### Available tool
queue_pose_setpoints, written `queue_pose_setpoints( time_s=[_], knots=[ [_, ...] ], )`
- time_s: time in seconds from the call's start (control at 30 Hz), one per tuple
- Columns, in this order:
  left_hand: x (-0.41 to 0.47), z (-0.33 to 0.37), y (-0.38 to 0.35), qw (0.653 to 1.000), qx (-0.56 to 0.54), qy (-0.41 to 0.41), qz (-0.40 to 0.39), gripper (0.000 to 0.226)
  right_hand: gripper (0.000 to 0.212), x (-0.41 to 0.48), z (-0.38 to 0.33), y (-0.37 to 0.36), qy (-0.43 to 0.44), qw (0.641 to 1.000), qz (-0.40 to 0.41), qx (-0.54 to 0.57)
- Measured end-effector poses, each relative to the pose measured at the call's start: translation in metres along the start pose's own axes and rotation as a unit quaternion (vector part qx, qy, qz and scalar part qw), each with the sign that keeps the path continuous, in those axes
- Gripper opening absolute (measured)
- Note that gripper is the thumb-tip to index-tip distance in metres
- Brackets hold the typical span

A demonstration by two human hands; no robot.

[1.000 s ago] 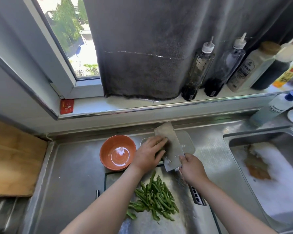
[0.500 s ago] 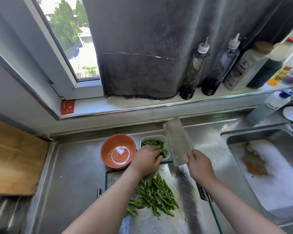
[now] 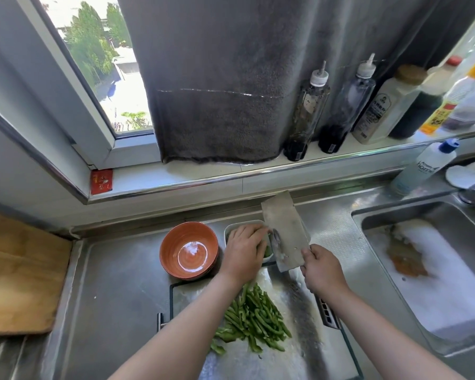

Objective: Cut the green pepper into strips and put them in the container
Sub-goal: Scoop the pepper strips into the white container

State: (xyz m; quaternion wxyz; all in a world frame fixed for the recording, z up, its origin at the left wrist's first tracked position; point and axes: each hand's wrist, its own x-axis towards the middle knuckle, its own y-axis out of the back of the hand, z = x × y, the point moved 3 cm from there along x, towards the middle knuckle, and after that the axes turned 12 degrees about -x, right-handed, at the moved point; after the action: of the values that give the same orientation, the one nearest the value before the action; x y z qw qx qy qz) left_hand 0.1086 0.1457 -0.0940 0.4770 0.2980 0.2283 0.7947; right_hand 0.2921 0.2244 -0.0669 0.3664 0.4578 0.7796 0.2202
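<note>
Cutting looks finished. The right hand [image 3: 322, 270] grips the broad steel cleaver [image 3: 284, 231] over the white rectangular container [image 3: 231, 227]; the left hand [image 3: 244, 252] lies loose-fingered above it. Most green pepper strips [image 3: 254, 319] wait just before it, yet to go in.

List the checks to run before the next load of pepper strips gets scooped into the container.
1. Right hand grip on the cleaver: ok, fingers curled round its handle end.
2. Left hand away from the cleaver: not ok, fingertips at its blade, over the container.
3. Room in the container: cannot tell, the left hand covers it.
4. Pepper strips waiting on the cutting board: ok, one pile.
5. Orange bowl out of the way: ok, left of the container.
</note>
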Motion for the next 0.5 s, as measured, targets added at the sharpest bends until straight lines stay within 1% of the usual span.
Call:
queue_pose_setpoints(
  time_s=[0.1,0.17,0.2,0.27,0.37,0.5],
  knots=[
    [0.013,0.008,-0.001,0.988,-0.054,0.145,0.023,0.034,0.039,-0.007,0.002,0.014,0.0,1.0,0.006,0.018],
    [0.021,0.023,-0.002,0.957,-0.133,0.256,0.026,0.038,0.038,-0.01,0.007,0.027,-0.004,0.999,0.014,0.031],
    [0.023,0.031,-0.005,0.941,-0.171,0.291,0.021,0.039,0.037,-0.012,0.01,0.035,-0.005,0.999,0.019,0.037],
    [0.027,0.05,-0.015,0.926,-0.204,0.318,-0.007,0.038,0.037,-0.015,0.019,0.051,-0.006,0.998,0.023,0.053],
    [0.033,0.074,-0.034,0.907,-0.257,0.335,-0.014,0.028,0.039,-0.022,0.036,0.076,-0.012,0.997,0.027,0.074],
    [0.034,0.112,-0.065,0.867,-0.339,0.364,-0.013,0.014,0.037,-0.033,0.067,0.115,-0.012,0.997,0.063,0.036]
  ],
)
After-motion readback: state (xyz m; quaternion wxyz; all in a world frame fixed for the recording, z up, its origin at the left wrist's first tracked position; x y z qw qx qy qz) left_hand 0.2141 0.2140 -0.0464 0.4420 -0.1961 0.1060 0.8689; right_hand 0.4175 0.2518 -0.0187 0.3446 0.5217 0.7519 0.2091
